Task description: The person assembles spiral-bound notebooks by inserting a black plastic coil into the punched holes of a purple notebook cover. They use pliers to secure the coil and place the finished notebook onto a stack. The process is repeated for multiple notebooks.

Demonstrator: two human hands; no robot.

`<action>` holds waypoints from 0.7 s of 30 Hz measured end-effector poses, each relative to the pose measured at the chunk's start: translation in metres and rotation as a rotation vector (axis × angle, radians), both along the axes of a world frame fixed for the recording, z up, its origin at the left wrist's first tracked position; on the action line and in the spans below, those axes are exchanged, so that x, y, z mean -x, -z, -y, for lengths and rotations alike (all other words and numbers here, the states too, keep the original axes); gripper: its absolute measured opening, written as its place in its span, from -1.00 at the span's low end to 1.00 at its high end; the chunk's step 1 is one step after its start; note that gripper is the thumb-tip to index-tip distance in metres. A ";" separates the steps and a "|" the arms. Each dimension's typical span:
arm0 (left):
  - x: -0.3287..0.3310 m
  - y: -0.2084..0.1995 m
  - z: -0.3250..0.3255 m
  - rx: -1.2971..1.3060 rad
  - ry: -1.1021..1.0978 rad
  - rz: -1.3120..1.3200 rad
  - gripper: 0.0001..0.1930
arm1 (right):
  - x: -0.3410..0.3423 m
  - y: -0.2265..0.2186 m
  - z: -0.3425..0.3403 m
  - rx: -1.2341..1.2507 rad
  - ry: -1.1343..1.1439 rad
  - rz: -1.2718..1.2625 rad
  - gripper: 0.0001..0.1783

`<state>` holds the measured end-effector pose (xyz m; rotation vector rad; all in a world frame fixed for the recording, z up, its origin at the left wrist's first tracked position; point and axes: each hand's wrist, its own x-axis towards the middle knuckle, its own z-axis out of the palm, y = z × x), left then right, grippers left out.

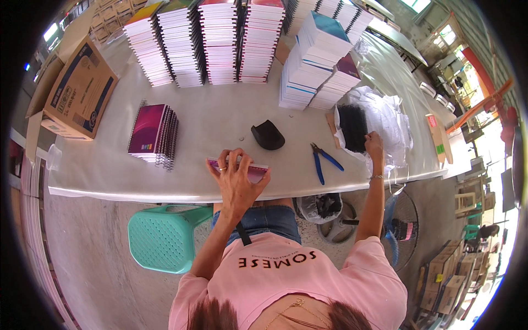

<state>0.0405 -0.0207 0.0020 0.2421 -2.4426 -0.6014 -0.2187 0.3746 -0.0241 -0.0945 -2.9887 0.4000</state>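
Observation:
My left hand [237, 181] is closed round a purple-covered book [257, 172], held on edge near the table's front edge. Its pages and punched edge partly show between thumb and fingers. Out to the right, my right hand [374, 145] pinches at the end of a bundle of black spiral binding coils [351, 126]; the fingertips are small in view. The coils lie in an opened white plastic bag [389, 118]. Between my hands are blue-handled cutting pliers [319, 168] with parted handles. A black curved piece [268, 135], of a kind I cannot make out, rests beyond the book.
Spiral-bound purple books [147, 129] are stacked at left, beside an open cardboard box [82, 91]. Tall stacks of bound books [220, 44] line the far side, with unbound book blocks [308, 71] to their right. A green stool [162, 239] and a fan [404, 228] stand below the table.

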 end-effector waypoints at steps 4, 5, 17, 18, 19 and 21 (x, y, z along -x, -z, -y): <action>0.000 0.003 -0.003 0.019 -0.008 0.007 -0.58 | 0.006 0.012 -0.007 -0.001 0.040 -0.026 -0.72; -0.001 0.003 -0.002 0.021 -0.016 0.012 -0.59 | 0.006 0.013 -0.006 0.017 0.034 -0.032 -0.72; -0.002 0.002 -0.001 0.019 -0.023 -0.012 -0.59 | -0.022 -0.041 0.023 1.136 -0.124 -0.276 -0.75; -0.002 0.002 -0.001 0.022 -0.033 -0.022 -0.59 | -0.036 -0.053 0.039 1.316 -0.175 -0.279 -0.75; -0.001 0.002 -0.001 0.026 -0.032 -0.026 -0.59 | -0.047 -0.061 0.048 1.392 -0.209 -0.243 -0.74; 0.001 0.004 -0.002 0.035 -0.034 -0.035 -0.59 | -0.064 -0.070 0.067 1.544 -0.282 -0.169 -0.74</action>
